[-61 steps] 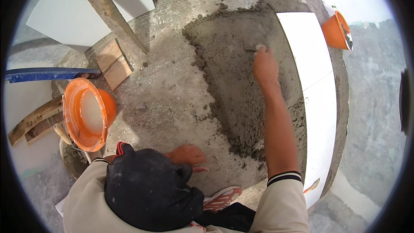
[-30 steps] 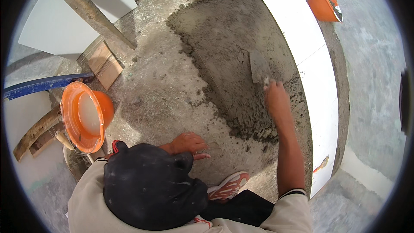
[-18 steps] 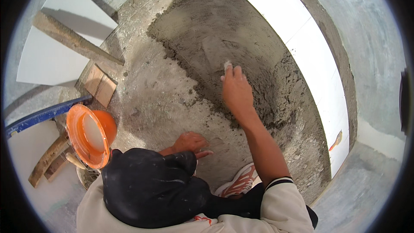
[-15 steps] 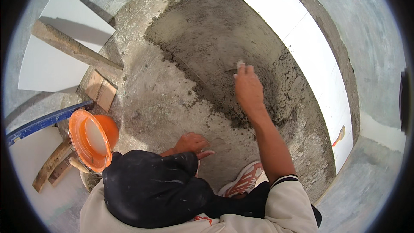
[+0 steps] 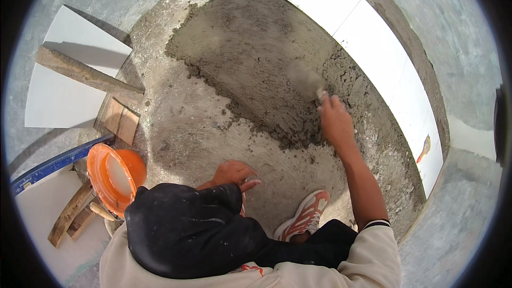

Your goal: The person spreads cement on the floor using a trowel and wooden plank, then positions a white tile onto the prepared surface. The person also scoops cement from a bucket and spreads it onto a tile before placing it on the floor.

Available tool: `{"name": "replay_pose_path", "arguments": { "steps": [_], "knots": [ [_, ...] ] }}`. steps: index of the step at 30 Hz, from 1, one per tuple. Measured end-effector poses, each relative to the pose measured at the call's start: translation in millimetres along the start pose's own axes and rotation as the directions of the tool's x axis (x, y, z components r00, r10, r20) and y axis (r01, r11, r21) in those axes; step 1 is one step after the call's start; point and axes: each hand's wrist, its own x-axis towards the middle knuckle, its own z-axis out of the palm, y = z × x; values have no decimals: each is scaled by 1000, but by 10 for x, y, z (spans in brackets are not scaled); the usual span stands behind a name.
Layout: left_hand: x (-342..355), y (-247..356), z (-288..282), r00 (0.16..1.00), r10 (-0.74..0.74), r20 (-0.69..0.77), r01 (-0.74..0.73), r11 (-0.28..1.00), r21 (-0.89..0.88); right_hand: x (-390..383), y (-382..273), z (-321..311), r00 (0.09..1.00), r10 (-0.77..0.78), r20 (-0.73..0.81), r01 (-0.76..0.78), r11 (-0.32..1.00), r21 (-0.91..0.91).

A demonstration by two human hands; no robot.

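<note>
My right hand (image 5: 336, 120) is closed round the handle of a trowel (image 5: 305, 80), whose blade is smeared by motion. The blade is over the wet grey mortar bed (image 5: 234, 37), near its rougher right part. My left hand (image 5: 233, 172) hangs loosely bent by my knee, thumb and fingers apart, with nothing seen in it. Beyond the mortar, a row of white tiles (image 5: 373, 48) curves along the right side.
An orange bucket (image 5: 136, 165) with cloudy liquid stands at left beside a blue straightedge (image 5: 58, 162). Leaning white tiles (image 5: 64, 96), a mortar-caked board (image 5: 88, 74) and wood offcuts (image 5: 121, 120) lie farther left. A small tool (image 5: 424, 149) rests on the tile row.
My right hand has moved right and slightly nearer with the trowel, whose blade now shows. The whole view has shifted a little; my left hand stays by my knee.
</note>
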Motion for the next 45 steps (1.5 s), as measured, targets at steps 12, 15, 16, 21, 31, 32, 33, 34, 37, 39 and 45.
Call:
{"name": "replay_pose_path", "arguments": {
  "steps": [12, 15, 16, 21, 31, 32, 33, 34, 37, 39, 45],
  "knots": [
    [-54, -17, -31, 1000, 4, -11, -3, 1000, 16, 799, -625, 245, 997, 76, -34, -57, 920, 387],
    [-29, -15, 6, 1000, -4, 23, 3, 999, 53, 759, -1036, 240, 992, -102, -70, 123, 886, 447],
    [-13, -19, 27, 1000, 2, 21, -3, 999, 39, 779, -1087, 245, 993, -78, -84, 108, 883, 457],
    [-46, -36, -11, 1000, -13, 22, 13, 1000, 9, 986, -1255, 157, 998, 62, 34, -70, 875, 480],
    [-78, 12, -36, 997, -1, -73, 4, 999, 43, 1566, -1258, 104, 993, -94, -66, 114, 874, 473],
    [-47, -17, 20, 997, 2, -75, -1, 1000, 16, 1704, -1155, 86, 997, -65, -32, 73, 896, 438],
    [-58, -40, 18, 997, -2, -73, 2, 1000, 0, 1763, -1188, 34, 999, -40, -2, 38, 910, 414],
    [-81, -56, 6, 997, -2, -71, 4, 1000, 23, 1753, -1256, 35, 994, -107, 26, 88, 911, 403],
    [-113, -63, 16, 997, 8, -71, -5, 999, 35, 1442, -1631, 122, 965, -263, 21, 235, 892, 386],
    [-111, -64, -24, 997, 28, -74, -28, 1000, -8, 1194, -1835, 235, 954, -298, -40, 291, 882, 370],
    [-9, -21, 9, 1000, -10, -17, 9, 998, -58, 742, -1451, 119, 980, -194, -47, 199, 960, 196]
  ]
}}
